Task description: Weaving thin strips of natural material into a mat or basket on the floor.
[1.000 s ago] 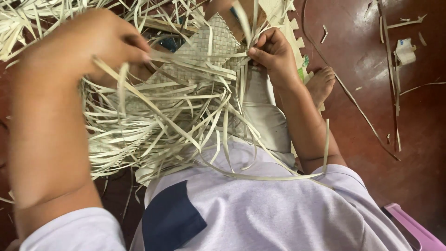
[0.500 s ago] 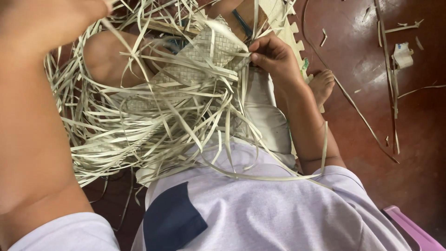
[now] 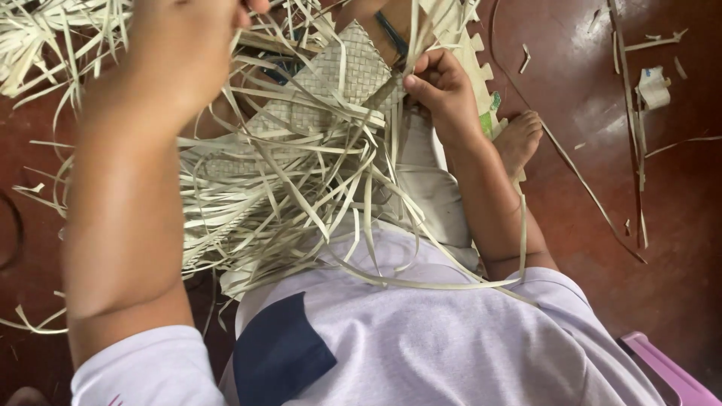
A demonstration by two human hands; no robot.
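**Woven mat in the lap, both hands at its upper edge**

On the dark red floor a person sits in a pale lilac shirt with a navy pocket, and all positions below are given from the woven mat lying across the lap.

Below and left of the mat, a large tangle of loose pale strips spills from its unfinished edge down onto the shirt. Further strips lie heaped on the floor far left of the mat.

The left hand is raised just left of the mat's top corner, fingers closed; it appears to pinch strips at its top, though the grip itself is cut off by the frame edge. The right hand is at the mat's right corner, fingers curled and thumb pressed, grasping upright strips there.

Right of the mat, a bare foot rests on the floor beside a notched foam tile. Well right, scattered strip offcuts and a small white scrap lie. A pink plastic edge sits far below right.
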